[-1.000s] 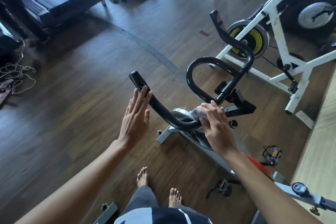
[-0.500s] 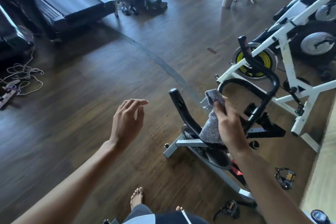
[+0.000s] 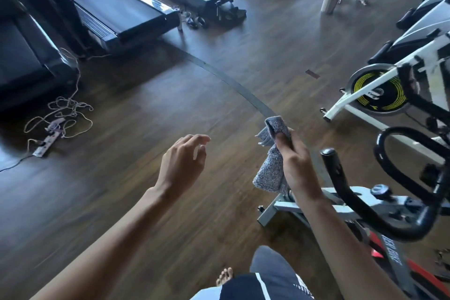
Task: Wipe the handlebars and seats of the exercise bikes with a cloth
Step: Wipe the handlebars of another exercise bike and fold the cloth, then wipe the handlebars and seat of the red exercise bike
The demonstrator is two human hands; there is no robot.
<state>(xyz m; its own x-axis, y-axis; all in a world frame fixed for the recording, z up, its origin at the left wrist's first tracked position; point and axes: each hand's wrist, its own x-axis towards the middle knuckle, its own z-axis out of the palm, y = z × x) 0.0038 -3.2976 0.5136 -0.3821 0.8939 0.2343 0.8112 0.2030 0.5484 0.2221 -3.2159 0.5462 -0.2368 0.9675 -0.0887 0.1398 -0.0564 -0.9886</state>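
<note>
Right hand (image 3: 300,168) grips the grey cloth (image 3: 269,173), thumb pinching its upper fold. The cloth is held off the black handlebars (image 3: 404,230), which lie at its 4 o'clock. Left hand (image 3: 181,165), at the cloth's 9 o'clock, has relaxed fingers and holds nothing.

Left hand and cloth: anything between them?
Nothing. The head view shows only wooden floor behind the gap between left hand and the cloth the right hand grips.
</note>
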